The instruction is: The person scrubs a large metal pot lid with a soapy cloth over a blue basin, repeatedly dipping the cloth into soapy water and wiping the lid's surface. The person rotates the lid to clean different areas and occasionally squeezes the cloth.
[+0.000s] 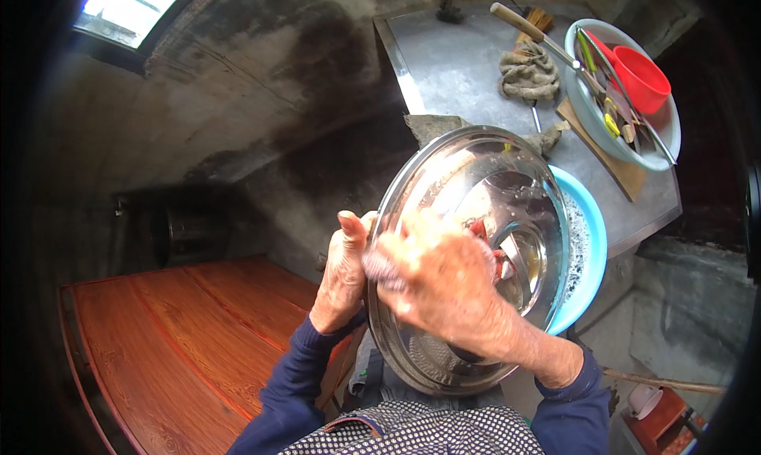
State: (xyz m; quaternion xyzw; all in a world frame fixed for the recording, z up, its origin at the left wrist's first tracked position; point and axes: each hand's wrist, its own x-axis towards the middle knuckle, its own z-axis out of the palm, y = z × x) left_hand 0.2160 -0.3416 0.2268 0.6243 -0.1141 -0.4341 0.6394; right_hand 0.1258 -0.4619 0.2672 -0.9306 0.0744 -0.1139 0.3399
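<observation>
A wide, shiny metal basin (452, 152) is tilted up in front of my body. My left hand (342, 270) grips its rim on the left side, thumb pointing up. Inside the basin, my right hand (452, 288) is pressed near the left wall and slightly blurred. A crumpled cloth (383, 269) shows at its fingers, greyish pink there; most of it is hidden under the hand. Reddish patches appear beside the knuckles, but I cannot tell whether they are cloth or reflection. Partly behind the metal basin stands a light-blue basin (591, 265) with sudsy water.
A grey metal-topped table (458, 62) holds a crumpled rag (529, 71), a straw brush (540, 20) and a wooden board (630, 178). On it also rests a pale tub (675, 137) with a red dipper (645, 80) and long-handled utensils. A reddish wooden tabletop (178, 336) lies at left.
</observation>
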